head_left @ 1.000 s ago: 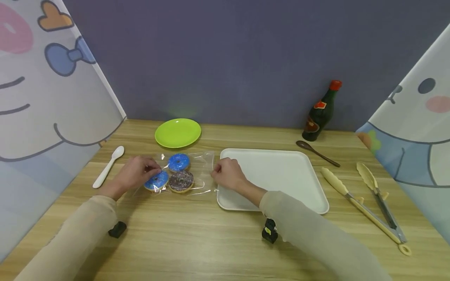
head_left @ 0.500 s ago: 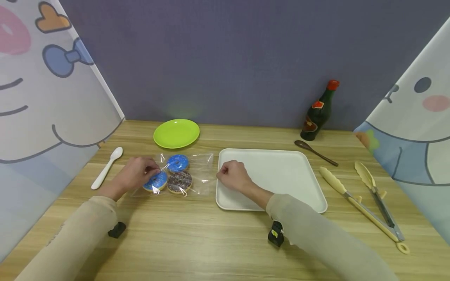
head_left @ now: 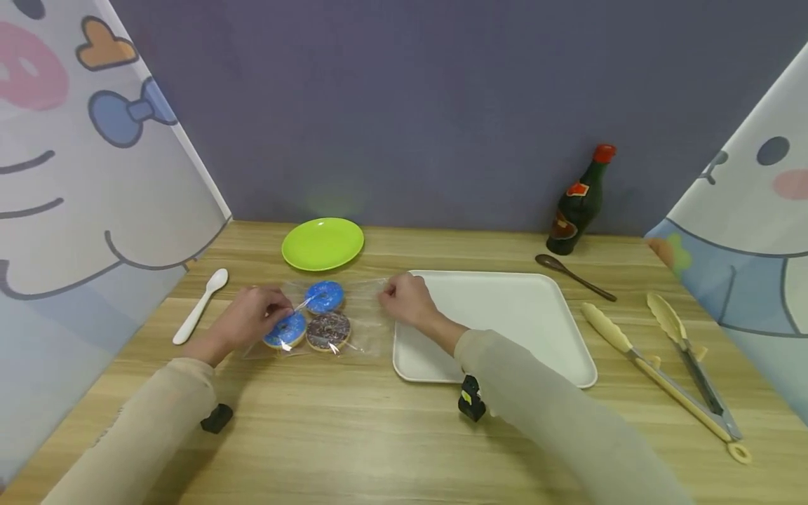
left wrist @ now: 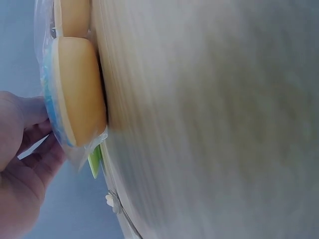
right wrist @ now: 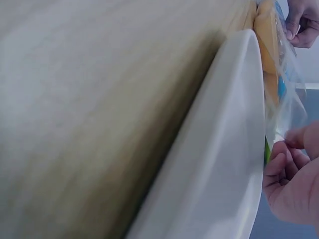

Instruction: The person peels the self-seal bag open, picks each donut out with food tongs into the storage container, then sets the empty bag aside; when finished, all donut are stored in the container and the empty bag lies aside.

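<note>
A clear plastic bag [head_left: 369, 319] with three doughnuts in it lies left of the white tray [head_left: 499, 315]. Two doughnuts are blue-iced, one of them the far blue doughnut [head_left: 325, 297]; the third is a chocolate doughnut [head_left: 328, 331] with sprinkles. My left hand [head_left: 252, 315] pinches the bag's film at the near blue doughnut [head_left: 285, 330]; the left wrist view shows thumb and fingers at its icing [left wrist: 56, 94]. At the bag's right end, my right hand [head_left: 407, 300] pinches the film edge between thumb and forefinger. It is above the tray's left rim.
Behind the bag is a green plate [head_left: 323, 244]. A white spoon [head_left: 200, 306] lies at the left. Beyond the tray are a brown spoon [head_left: 576, 277] and a dark bottle [head_left: 581, 203]. Spread tongs [head_left: 669, 379] lie at the right. Printed panels [head_left: 126, 210] border both sides.
My right hand lets go of the bag's end and draws back right, then returns left and pinches the film again, raising that edge. My left hand keeps its hold. The view shifts slightly.
</note>
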Tool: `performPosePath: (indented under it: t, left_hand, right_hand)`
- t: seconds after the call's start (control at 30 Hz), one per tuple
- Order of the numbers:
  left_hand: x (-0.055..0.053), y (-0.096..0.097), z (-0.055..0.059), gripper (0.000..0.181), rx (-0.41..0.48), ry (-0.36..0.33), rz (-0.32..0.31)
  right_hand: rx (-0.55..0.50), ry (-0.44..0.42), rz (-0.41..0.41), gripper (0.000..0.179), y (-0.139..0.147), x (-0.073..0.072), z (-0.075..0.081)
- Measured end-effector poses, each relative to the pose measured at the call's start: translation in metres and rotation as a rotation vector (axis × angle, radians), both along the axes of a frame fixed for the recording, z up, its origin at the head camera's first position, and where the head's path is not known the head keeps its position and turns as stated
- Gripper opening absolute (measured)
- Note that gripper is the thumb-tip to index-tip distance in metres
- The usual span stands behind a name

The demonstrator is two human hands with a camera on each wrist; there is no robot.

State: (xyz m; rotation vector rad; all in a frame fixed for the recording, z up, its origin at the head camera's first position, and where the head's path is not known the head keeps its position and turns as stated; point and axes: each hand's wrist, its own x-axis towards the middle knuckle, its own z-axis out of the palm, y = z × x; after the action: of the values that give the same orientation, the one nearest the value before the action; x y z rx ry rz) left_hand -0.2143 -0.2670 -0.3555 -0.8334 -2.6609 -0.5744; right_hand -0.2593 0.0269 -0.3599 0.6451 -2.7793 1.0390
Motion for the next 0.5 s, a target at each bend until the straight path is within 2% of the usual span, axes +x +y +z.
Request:
performPosePath:
  t: [0.1,0.27,0.4,0.5]
  left_hand:
    - [0.000,0.001,0.001,0.008,0.006,0.000,-0.005]
    - [0.001,0.000,0.004,0.009,0.012,-0.010,0.011]
    - [0.001,-0.001,0.002,0.009,0.014,-0.013,0.020]
    - [0.001,-0.001,0.000,0.009,0.022,-0.008,0.020]
  right_hand:
    - [-0.034,-0.019,-0.037,0.016,0.003,-0.001,-0.001]
    - [-0.153,-0.068,-0.062,0.014,0.008,0.001,-0.006]
    - [-0.232,-0.091,-0.071,0.013,0.010,0.003,-0.008]
    - [-0.250,-0.096,-0.093,0.013,0.013,0.004,-0.008]
